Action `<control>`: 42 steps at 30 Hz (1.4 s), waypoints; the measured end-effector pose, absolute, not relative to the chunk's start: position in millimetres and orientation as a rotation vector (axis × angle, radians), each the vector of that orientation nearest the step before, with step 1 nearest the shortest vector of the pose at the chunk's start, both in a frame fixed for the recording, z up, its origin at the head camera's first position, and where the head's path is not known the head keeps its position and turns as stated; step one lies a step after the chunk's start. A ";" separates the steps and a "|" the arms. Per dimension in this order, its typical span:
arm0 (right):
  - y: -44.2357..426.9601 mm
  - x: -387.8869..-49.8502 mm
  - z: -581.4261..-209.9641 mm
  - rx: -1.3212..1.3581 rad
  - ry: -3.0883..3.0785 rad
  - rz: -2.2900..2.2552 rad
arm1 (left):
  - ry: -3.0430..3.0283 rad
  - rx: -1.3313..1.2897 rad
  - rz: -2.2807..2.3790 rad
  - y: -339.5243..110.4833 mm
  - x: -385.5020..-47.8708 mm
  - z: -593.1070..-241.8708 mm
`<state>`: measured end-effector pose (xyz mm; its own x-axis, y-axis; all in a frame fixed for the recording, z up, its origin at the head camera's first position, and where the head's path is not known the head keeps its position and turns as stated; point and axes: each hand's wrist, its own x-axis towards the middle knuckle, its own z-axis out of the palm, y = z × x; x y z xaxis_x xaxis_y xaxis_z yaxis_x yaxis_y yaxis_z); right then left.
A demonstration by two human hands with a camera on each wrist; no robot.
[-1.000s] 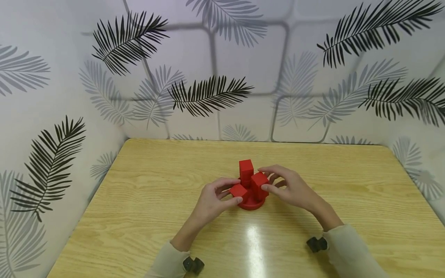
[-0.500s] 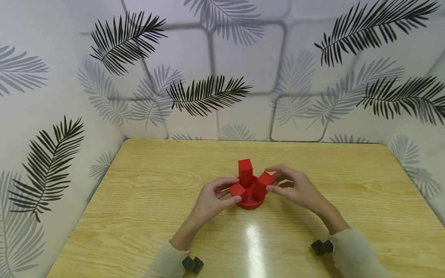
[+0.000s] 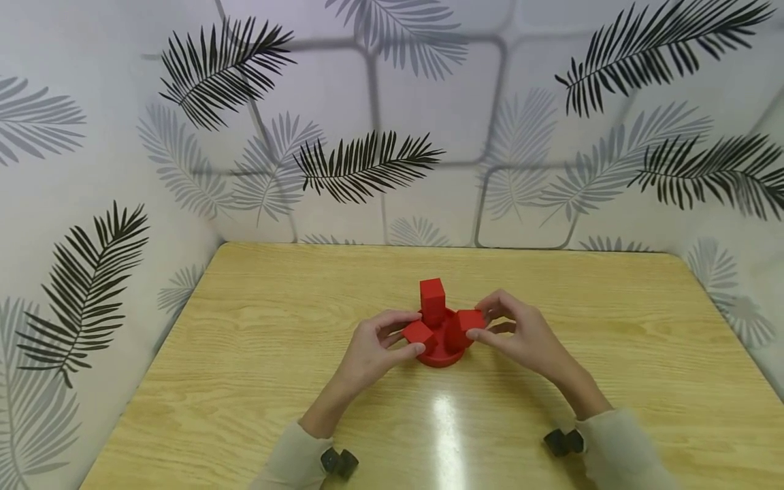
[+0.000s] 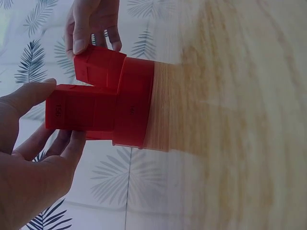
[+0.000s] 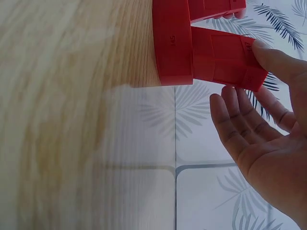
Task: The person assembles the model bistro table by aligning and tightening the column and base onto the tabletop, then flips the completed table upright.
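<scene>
A shallow round red base (image 3: 441, 362) sits on the table, bearing three red square-topped blocks. My left hand (image 3: 370, 350) pinches the top of the left block (image 3: 419, 333) between thumb and fingers; in the left wrist view that block (image 4: 79, 108) stands straight in the base (image 4: 135, 103). My right hand (image 3: 529, 337) pinches the right block (image 3: 470, 320) near its top. This block leans outward, its lower end still inside the rim, as the right wrist view shows the tilted block (image 5: 225, 57). At the rear, a taller-looking block (image 3: 433, 296) stands upright, untouched by either hand.
The wood-grain table (image 3: 257, 354) reaches around the base on all sides. Behind it rises a pale wall (image 3: 429, 102) with a leaf pattern. A small dark device sits at each wrist, beside the pale sleeves (image 3: 294, 456).
The right block has tipped outward to the right from nearly upright, and its top has turned. My right hand has shifted slightly right with it. My left hand has stayed in place.
</scene>
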<state>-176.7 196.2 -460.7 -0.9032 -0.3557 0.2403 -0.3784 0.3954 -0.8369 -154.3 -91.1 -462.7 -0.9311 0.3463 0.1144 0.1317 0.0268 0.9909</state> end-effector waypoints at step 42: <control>189.2 -164.2 -461.1 0.897 -2.611 1.567 | 2.092 0.550 2.033 -100.8 -160.2 -464.8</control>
